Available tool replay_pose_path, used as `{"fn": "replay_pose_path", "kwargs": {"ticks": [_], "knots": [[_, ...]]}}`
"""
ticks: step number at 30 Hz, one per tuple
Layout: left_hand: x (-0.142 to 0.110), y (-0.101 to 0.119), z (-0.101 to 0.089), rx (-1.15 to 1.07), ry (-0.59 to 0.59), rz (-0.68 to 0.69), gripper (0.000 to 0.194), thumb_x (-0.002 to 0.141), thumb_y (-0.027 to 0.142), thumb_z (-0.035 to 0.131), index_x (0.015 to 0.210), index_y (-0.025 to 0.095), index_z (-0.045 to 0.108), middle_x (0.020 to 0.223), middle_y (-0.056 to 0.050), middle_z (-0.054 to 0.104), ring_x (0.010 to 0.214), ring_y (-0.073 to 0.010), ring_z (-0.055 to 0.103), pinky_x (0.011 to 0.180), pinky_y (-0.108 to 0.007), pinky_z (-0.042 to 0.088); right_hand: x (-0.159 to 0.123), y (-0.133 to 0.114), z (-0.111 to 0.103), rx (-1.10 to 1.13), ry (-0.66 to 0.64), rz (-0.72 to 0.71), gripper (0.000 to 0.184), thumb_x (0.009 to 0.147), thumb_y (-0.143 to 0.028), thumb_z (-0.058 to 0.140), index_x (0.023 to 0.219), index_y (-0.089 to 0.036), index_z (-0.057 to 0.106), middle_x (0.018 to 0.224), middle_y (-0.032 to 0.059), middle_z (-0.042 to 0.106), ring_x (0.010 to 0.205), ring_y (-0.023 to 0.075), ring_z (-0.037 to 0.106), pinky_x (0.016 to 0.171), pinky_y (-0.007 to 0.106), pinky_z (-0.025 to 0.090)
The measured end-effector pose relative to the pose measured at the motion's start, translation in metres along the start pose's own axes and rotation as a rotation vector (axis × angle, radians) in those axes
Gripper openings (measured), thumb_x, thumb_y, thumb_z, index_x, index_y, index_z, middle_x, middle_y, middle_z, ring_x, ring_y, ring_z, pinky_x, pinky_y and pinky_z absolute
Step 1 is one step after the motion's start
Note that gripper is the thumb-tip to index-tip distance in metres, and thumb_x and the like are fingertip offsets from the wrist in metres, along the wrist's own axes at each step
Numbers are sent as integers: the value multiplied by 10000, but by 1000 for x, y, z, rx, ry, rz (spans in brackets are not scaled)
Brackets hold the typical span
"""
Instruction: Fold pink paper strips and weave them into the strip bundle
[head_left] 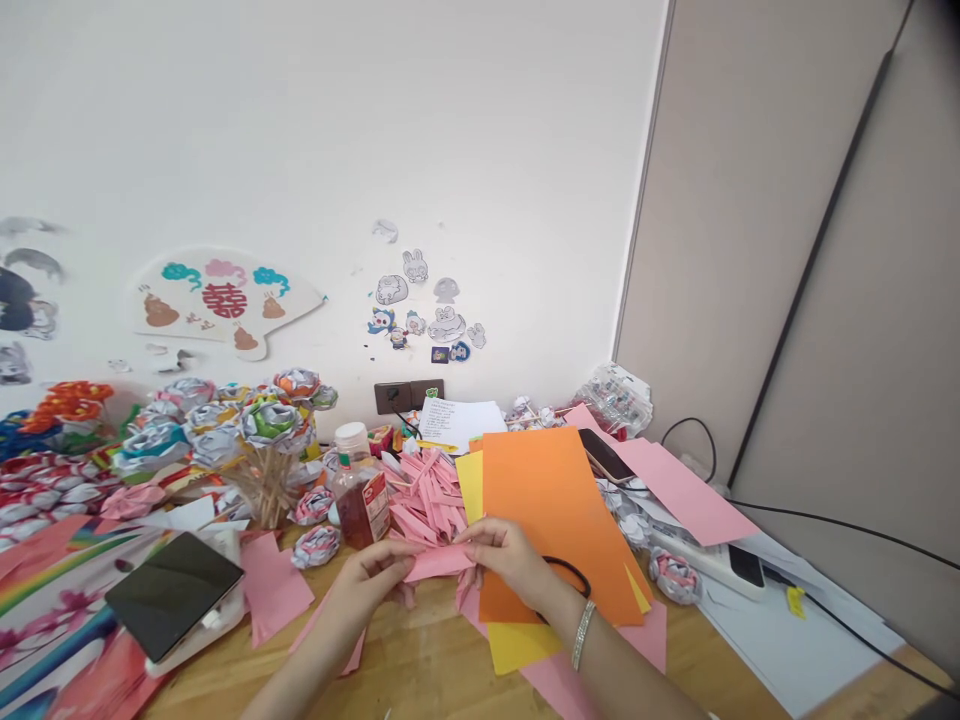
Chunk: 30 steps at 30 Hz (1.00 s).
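Observation:
Between my two hands is a folded strip of pink paper (441, 563), held level above the wooden table (420, 660). My left hand (382, 572) pinches its left end with thumb and fingers. At the right end, my right hand (501, 556) grips the same strip, with a sparkly bracelet and a black band at the wrist. Just beyond the hands lies a heap of folded pink paper strips (427, 495). Under my right forearm are orange sheets (547, 500), with yellow paper (517, 648) and pink paper sticking out below them.
A plastic bottle of dark red liquid (360, 500) stands left of the heap. Paper flowers (270, 425) on sticks crowd the back left. A black tablet (176, 592) lies at left. A phone (604, 455), white sheets (795, 640) and cables fill the right, near the wall.

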<state>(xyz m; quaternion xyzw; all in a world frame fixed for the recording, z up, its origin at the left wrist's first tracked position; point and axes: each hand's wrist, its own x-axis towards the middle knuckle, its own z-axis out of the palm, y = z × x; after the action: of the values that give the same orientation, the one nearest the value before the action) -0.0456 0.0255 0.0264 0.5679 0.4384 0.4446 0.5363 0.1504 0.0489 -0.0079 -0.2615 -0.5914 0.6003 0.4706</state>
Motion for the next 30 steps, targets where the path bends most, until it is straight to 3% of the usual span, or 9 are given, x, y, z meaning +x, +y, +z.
{"fn": "replay_pose_path", "kwargs": {"ticks": [4, 7, 11, 17, 22, 30], "knots": [[-1, -2, 1, -91, -51, -7, 111, 669, 272, 588, 698, 165, 581, 515, 40, 587, 459, -130, 569, 473, -233, 448, -1, 3, 2, -10, -10, -16, 271, 691, -346, 599, 831, -114, 592, 538, 6, 586, 487, 121, 574, 479, 228, 426], [-1, -3, 3, -117, -64, -37, 185, 701, 357, 550, 673, 174, 548, 514, 49, 565, 454, -138, 567, 445, -244, 451, -2, 5, 1, -52, -35, -26, 263, 696, -347, 590, 820, -115, 597, 553, 3, 581, 500, 116, 576, 496, 231, 434], [0, -3, 6, 31, -97, -99, 283, 656, 444, 576, 613, 172, 512, 426, 48, 560, 401, -129, 534, 439, -242, 446, -3, 4, 0, -136, -39, -39, 245, 704, -345, 578, 797, -120, 605, 582, -3, 568, 503, 105, 568, 507, 227, 438], [-1, 1, 10, 155, -83, -33, 291, 640, 446, 583, 578, 172, 507, 433, 44, 565, 421, -117, 531, 466, -229, 444, -7, -5, 3, -289, -26, -12, 261, 754, -371, 512, 875, -147, 570, 626, -9, 555, 517, 94, 535, 527, 221, 427], [-3, 1, 14, 216, -57, -29, 279, 644, 440, 569, 592, 171, 520, 427, 32, 576, 424, -127, 536, 467, -232, 432, -7, -4, 2, -489, 13, -48, 250, 743, -373, 523, 750, -135, 598, 676, 5, 552, 614, 105, 503, 561, 205, 392], [-6, 1, 17, 368, 0, 43, 275, 697, 410, 499, 542, 184, 477, 365, 66, 485, 369, -112, 461, 423, -204, 340, -5, 5, 1, -459, -8, 21, 208, 743, -335, 524, 789, -140, 579, 659, -3, 526, 602, 108, 501, 556, 208, 387]]}}
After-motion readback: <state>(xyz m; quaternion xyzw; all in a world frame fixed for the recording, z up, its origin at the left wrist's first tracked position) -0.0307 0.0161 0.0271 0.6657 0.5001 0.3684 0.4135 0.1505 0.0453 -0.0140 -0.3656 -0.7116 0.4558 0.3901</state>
